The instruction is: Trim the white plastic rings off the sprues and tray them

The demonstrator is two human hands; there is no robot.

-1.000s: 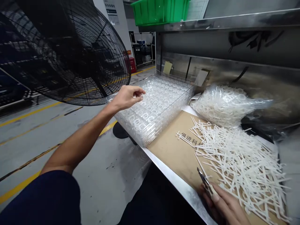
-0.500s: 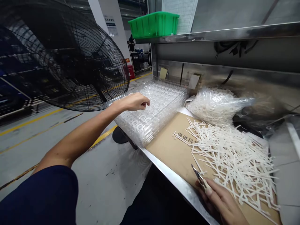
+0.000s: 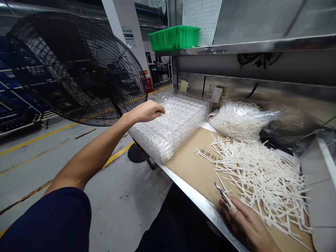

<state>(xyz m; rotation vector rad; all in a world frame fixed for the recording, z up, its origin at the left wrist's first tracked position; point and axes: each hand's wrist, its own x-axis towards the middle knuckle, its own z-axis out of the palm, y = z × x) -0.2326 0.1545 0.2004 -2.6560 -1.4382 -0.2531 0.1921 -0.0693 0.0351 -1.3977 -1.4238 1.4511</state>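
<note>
Dark Chinese characters (image 3: 208, 154) reading 俱进科 are printed on the brown cardboard sheet (image 3: 187, 154), and white plastic strips (image 3: 259, 185) cover whatever follows them. The sign on the white pillar (image 3: 128, 37) and the small red sign (image 3: 143, 72) are too small to read.

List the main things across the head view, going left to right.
Black wire-guarded fan → stack of clear plastic trays → brown cardboard sheet → pile of loose white plastic strips
</note>
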